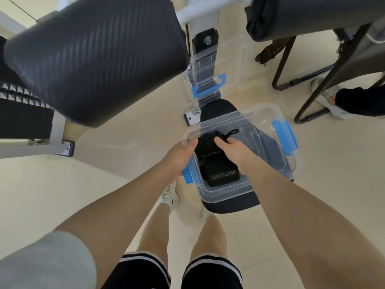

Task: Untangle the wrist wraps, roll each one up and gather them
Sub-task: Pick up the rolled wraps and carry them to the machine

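**Wraps going into the clear box**

The right hand point(231, 149) has its fingers curled down over the upper black wrist wrap point(208, 146), apparently pressing or setting it into place; whether the fingers truly pinch it I cannot tell. The left hand point(180, 157) grips the near-left rim of the clear plastic box point(260, 115), thumb over the edge, most likely to keep the box steady on the dark padded seat point(229, 205) while the other hand works inside.

Two wraps show in the box: the one under the right fingers, lettered along its side, and a rolled wrap point(223, 177) nearer the person, lettered across its face. A thin black loop point(232, 132) trails to the far side of the right fingers. The box carries two blue latches point(284, 136), one at each end. A second clear container point(210, 80) stands farther off on the floor.
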`<state>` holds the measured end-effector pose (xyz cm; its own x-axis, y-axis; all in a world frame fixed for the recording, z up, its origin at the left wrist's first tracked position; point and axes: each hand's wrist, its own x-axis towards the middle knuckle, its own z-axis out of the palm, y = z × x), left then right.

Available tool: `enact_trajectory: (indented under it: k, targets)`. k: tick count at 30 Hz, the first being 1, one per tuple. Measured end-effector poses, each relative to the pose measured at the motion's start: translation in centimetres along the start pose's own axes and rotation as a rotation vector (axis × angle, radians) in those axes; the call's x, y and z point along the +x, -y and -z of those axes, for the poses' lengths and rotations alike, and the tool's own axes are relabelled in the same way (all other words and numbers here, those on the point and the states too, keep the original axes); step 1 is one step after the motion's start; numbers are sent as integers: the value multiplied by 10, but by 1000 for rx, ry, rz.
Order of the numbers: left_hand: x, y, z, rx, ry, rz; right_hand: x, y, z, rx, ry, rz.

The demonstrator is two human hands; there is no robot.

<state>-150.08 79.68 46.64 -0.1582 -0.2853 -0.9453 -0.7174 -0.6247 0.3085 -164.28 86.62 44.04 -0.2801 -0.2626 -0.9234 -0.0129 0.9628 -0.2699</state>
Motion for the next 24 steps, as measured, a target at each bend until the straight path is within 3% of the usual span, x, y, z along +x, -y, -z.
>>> enact_trajectory:
  k: [3, 6, 8, 11, 13, 18, 24]
  targets:
    - [-13, 1, 8, -1, 17, -57, -27, -6, -4, -381, -207, 170]
    - [-41, 14, 21, -114, -209, -134, -71, 6, -8, -510, -343, 431]
    - [-64, 38, 39, -193, -270, -125, -100, 18, -19, -539, -233, 586]
    - [-107, 93, 77, -268, -176, -91, -140, 40, -54, -718, -24, 767]
    - [-145, 131, 105, -281, -196, -97, -163, 60, -88, -845, 79, 843]
    - [-227, 236, 191, -518, -513, -134, -228, 117, -214, -1009, 250, 998]
    - [-290, 386, 293, -780, -721, -138, -296, 144, -399, -1175, 416, 1077]
